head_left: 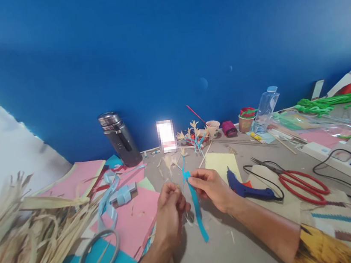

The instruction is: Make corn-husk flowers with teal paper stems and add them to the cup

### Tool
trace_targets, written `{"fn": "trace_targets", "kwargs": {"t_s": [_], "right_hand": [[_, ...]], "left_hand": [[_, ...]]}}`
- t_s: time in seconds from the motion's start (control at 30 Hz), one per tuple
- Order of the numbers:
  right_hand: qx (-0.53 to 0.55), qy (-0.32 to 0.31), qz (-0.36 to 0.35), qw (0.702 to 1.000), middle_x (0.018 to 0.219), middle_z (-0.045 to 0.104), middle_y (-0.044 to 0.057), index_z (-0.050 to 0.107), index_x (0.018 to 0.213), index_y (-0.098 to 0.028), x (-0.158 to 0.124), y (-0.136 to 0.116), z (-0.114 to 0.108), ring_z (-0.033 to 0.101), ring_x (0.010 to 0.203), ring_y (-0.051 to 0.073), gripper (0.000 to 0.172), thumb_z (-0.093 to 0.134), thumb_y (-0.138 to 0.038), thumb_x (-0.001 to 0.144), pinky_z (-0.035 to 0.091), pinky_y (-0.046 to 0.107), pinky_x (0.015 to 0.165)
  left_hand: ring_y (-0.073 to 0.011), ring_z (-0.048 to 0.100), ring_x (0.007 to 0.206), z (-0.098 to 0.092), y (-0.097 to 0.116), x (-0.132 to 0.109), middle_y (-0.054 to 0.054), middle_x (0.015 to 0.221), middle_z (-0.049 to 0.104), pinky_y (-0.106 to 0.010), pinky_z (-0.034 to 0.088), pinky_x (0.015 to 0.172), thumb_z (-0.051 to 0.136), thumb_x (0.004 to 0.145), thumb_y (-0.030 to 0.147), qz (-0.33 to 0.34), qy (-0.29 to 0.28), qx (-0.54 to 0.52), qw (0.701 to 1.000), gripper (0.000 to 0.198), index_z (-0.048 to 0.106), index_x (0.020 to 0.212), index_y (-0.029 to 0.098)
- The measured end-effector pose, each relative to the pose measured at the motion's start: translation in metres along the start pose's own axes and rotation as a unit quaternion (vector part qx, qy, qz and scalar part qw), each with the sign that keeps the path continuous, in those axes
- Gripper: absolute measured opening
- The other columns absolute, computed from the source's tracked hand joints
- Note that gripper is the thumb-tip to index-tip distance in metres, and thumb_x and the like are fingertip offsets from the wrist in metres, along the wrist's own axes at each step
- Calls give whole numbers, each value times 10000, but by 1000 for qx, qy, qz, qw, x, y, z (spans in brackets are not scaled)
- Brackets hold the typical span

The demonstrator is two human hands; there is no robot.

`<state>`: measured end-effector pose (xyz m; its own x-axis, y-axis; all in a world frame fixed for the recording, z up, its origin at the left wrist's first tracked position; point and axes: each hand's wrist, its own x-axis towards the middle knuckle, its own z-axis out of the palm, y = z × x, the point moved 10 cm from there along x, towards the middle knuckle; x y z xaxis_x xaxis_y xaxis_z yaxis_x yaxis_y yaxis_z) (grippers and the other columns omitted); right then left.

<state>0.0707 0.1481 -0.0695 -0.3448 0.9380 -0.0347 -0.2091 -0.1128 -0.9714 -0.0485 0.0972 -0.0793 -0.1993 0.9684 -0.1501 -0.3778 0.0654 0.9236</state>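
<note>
My right hand (209, 186) pinches a blue paper strip (198, 214) near its upper end, and the rest hangs down toward the table. Above the pinch, a thin blue-wrapped stem (183, 163) rises to a small pale husk flower (183, 152). Close by on the left, my left hand (171, 201) is closed, its thumb and fingers pressed together; what they hold is hidden. Behind the hands stand several husk flowers (195, 134) on blue stems. Loose pale husk pieces (169, 161) lie just beyond my left hand.
Left are dried corn husks (47, 234), pink paper (141, 218), a grey tape ring (98, 256) and a dark flask (120, 141). Right are a blue glue gun (251, 191), red-handled scissors (304, 185), a power strip (344, 165) with cords and a plastic bottle (265, 111). A blue wall (165, 55) rises behind.
</note>
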Motion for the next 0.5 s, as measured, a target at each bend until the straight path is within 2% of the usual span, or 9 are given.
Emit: {"fn": "trace_targets", "kwargs": {"t_s": [0.07,0.1,0.13,0.27,0.4,0.5], "right_hand": [[8,-6,20,1000,484,462,-82,650,740,-159,-2,4,3,372,440,66,305,774,-429,669,259,196,415],[6,-7,20,1000,484,494,-73,652,744,-158,-3,4,4,405,437,70,307,779,-425,663,276,193,408],[4,-7,19,1000,488,524,-62,647,744,-160,-3,4,5,444,437,78,310,783,-425,659,297,192,404],[38,4,30,999,516,564,-53,607,716,-175,-4,7,9,524,460,98,375,826,-459,604,350,191,399],[105,13,58,993,497,448,-101,564,660,-187,-2,5,12,361,448,52,432,889,-437,524,263,174,390],[62,-2,69,996,506,440,-97,581,683,-192,-11,-17,3,356,461,64,399,858,-458,577,271,192,416]], "left_hand": [[-42,224,387,0,-3,-1,130,497,273,-162,182,399,681,716,312,-35,6,-36,999,269,427,701,225],[-36,190,380,0,-4,-2,138,489,253,-161,139,392,713,693,336,-49,6,-35,998,294,441,708,223],[-34,221,377,1,-5,-4,138,480,281,-156,149,393,748,663,362,-60,6,-25,998,314,475,725,219],[-82,479,461,-2,-7,-5,72,553,540,-181,348,444,850,553,429,-65,20,46,997,458,637,879,189],[-75,419,413,-12,-5,2,69,530,539,-196,288,397,870,542,436,-36,38,113,992,479,700,903,171],[-77,405,414,-16,-3,6,75,495,490,-196,280,394,871,538,435,-29,39,117,992,426,689,819,171]]}}
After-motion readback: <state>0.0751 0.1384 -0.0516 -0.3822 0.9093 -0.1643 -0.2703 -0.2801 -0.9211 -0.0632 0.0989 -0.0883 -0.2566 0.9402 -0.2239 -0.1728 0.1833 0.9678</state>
